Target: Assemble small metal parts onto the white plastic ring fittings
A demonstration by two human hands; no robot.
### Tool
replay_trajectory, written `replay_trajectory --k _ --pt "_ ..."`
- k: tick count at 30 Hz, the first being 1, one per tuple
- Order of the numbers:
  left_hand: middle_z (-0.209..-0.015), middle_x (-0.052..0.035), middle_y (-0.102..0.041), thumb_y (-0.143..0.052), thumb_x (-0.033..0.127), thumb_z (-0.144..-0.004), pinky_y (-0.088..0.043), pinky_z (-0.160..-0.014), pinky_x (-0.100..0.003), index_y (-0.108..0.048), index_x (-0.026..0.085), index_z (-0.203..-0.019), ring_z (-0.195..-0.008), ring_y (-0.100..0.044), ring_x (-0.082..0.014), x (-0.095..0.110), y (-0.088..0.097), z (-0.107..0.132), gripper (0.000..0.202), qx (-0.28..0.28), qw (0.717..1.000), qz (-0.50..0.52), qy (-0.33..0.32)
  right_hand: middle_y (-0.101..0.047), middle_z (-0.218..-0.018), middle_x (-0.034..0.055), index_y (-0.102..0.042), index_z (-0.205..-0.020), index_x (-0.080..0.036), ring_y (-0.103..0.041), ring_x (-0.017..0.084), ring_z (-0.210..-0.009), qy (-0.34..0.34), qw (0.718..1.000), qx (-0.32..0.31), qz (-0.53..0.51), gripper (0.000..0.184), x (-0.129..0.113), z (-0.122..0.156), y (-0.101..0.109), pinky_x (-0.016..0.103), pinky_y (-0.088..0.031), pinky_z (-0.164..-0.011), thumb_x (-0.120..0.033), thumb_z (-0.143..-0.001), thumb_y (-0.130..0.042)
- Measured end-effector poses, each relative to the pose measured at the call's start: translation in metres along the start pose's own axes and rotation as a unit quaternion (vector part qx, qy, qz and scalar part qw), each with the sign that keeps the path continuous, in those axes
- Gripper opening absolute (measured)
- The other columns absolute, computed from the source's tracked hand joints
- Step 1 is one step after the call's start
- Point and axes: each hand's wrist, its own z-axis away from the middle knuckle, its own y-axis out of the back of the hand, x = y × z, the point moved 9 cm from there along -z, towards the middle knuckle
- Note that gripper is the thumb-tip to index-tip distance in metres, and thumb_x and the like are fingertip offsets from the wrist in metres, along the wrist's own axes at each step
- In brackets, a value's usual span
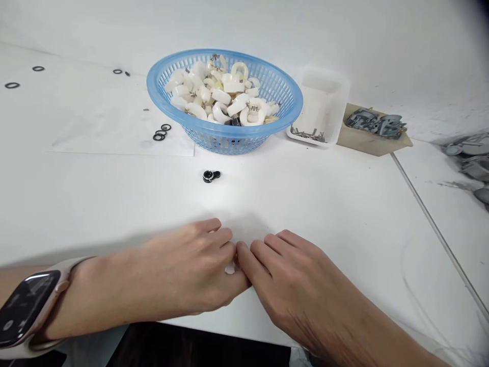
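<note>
My left hand and my right hand meet above the near part of the white table, their fingers curled and their fingertips touching. Both are closed. Whatever may be pinched between them is hidden by the fingers. Beyond them on the table lies a small black part with a ring-shaped end and a silvery clip, touched by neither hand. A watch with a light strap is on my left wrist.
A blue plastic basket holds white ring-shaped parts. To its right stand a white tray with thin metal pieces and a beige box with grey metal parts. Black rubber rings lie on white paper at left. More metal parts sit far right.
</note>
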Motion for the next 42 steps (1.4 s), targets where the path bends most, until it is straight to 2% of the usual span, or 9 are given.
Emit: replay_trajectory --k 8,16,25,42 --pt "-0.071 0.0001 -0.041 -0.052 0.009 -0.084 -0.043 -0.069 -0.039 -0.038 0.019 -0.08 -0.068 -0.043 -0.019 0.0005 -0.0008 -0.0003 0.017 -0.006 1.0 0.006 0.0 -0.048 -0.071 -0.0006 -0.047 -0.081 -0.02 -0.035 0.018 -0.061 0.001 1.0 0.009 0.004 0.018 -0.0002 0.001 0.0011 0.034 -0.02 -0.06 -0.002 -0.081 -0.045" --pt "-0.07 -0.0003 -0.04 -0.052 0.01 -0.083 -0.041 -0.065 -0.038 -0.038 0.019 -0.079 -0.067 -0.043 -0.0191 0.0 -0.0012 0.0011 0.017 -0.007 1.0 0.006 -0.003 -0.047 -0.071 -0.0003 -0.047 -0.08 -0.02 -0.034 0.018 -0.061 0.003 1.0 0.015 0.011 0.019 -0.0003 0.0012 0.0032 0.035 -0.019 -0.059 -0.001 -0.081 -0.044" --pt "-0.068 0.0002 -0.042 -0.057 0.016 -0.083 -0.039 -0.067 -0.037 -0.039 0.019 -0.079 -0.066 -0.043 -0.0188 -0.0013 0.0019 0.0004 0.019 0.019 1.0 0.005 -0.001 -0.049 -0.071 -0.0004 -0.047 -0.081 -0.019 -0.037 0.017 -0.061 0.006 1.0 0.013 0.014 0.018 -0.0002 0.0006 0.002 0.034 -0.02 -0.059 -0.001 -0.081 -0.044" --pt "-0.067 -0.0001 -0.041 -0.055 0.013 -0.082 -0.038 -0.063 -0.036 -0.037 0.019 -0.075 -0.064 -0.043 -0.0184 -0.0001 0.0017 0.001 0.021 0.008 1.0 0.004 -0.011 -0.045 -0.073 0.0003 -0.051 -0.088 -0.018 -0.035 0.019 -0.062 0.001 0.999 0.003 0.035 0.018 -0.0027 0.0025 0.0044 0.036 -0.021 -0.059 -0.004 -0.085 -0.04"
